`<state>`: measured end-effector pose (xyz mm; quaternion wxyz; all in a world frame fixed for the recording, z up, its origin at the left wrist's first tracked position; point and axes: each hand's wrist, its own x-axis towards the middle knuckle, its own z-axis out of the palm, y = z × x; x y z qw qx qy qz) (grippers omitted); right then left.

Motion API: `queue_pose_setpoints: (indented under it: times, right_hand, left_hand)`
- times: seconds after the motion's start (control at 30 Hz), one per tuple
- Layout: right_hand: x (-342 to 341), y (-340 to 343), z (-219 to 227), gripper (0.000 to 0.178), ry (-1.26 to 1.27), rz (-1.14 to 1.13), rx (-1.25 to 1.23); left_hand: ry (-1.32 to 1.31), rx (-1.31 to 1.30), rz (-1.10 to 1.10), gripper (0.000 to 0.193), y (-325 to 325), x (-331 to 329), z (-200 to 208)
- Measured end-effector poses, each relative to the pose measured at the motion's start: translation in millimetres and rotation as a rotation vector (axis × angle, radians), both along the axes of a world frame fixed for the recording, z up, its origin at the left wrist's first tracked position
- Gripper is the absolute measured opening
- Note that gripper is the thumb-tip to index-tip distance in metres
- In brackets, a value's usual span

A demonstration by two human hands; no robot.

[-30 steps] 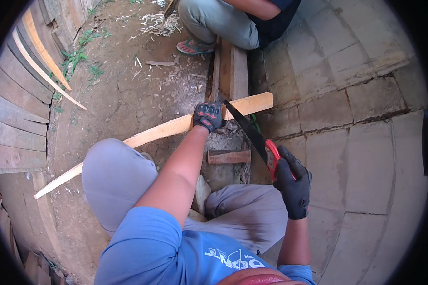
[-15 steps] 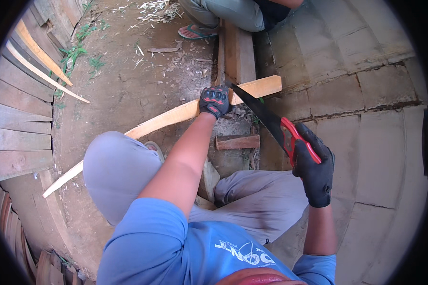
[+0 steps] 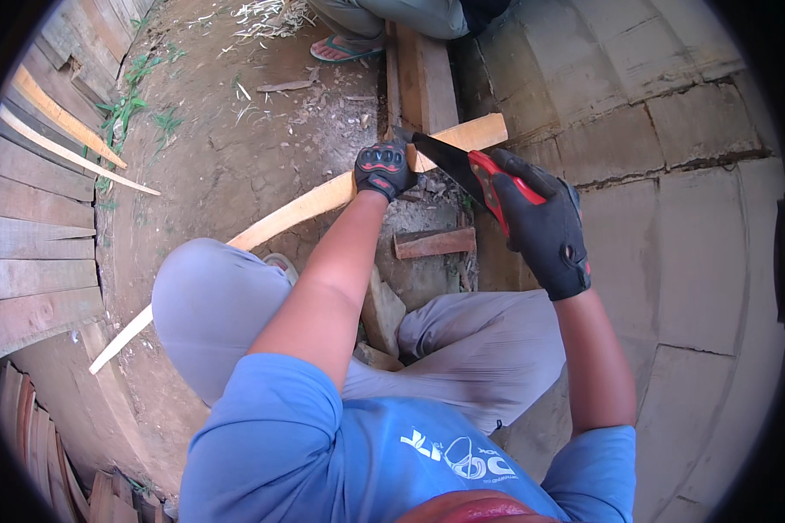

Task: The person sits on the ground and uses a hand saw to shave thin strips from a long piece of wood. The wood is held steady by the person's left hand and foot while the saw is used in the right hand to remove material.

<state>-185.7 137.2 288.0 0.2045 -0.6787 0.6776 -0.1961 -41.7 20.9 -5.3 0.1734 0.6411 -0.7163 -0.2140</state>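
A long pale wooden plank (image 3: 310, 202) runs slantwise from my knee up to the right. My left hand (image 3: 385, 169), in a black and red glove, is closed around it close to its right end. Gloved in black, my right hand (image 3: 545, 222) grips the red handle of a hand saw (image 3: 449, 161). The dark blade lies across the plank just right of my left hand, its tip pointing up and left. Part of the far side of the plank is hidden behind the blade and glove.
A thick wooden beam (image 3: 425, 83) lies beyond the plank. A person's sandalled foot (image 3: 347, 50) rests beside it. A short wood block (image 3: 434, 243) sits in front of me. Wooden boards (image 3: 35, 253) line the left; paving slabs (image 3: 610, 253) cover the right.
My right hand has moved up and left, pushing the saw farther across the plank. My left hand keeps its hold on the plank; the whole view has shifted slightly.
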Motion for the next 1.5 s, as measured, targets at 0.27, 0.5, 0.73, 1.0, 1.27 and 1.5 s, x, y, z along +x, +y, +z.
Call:
queue_pose_setpoints:
  times: [0.27,0.5,0.73,1.0,1.27,1.5]
  right_hand:
    - [0,-16,-37,0.043,0.003,0.042,-0.104]
    - [0,-30,-46,0.046,0.033,-0.008,-0.063]
    - [3,-50,-55,0.052,0.130,0.021,-0.079]
    - [5,-58,-65,0.057,0.134,0.057,-0.101]
    - [5,-75,-96,0.056,0.129,0.080,-0.119]
    - [11,-85,-118,0.048,-0.067,-0.009,-0.091]
  left_hand:
    - [0.029,-0.002,0.058,0.047,-1,-2,-5]
    - [0.010,0.039,0.060,0.049,2,-1,1]
    - [-0.018,0.057,0.057,0.049,4,-6,3]
    - [-0.025,-0.011,0.085,0.044,5,-6,-4]
    - [-0.065,-0.025,0.103,0.057,2,-9,-7]
    - [-0.060,-0.025,0.110,0.060,3,-7,-8]
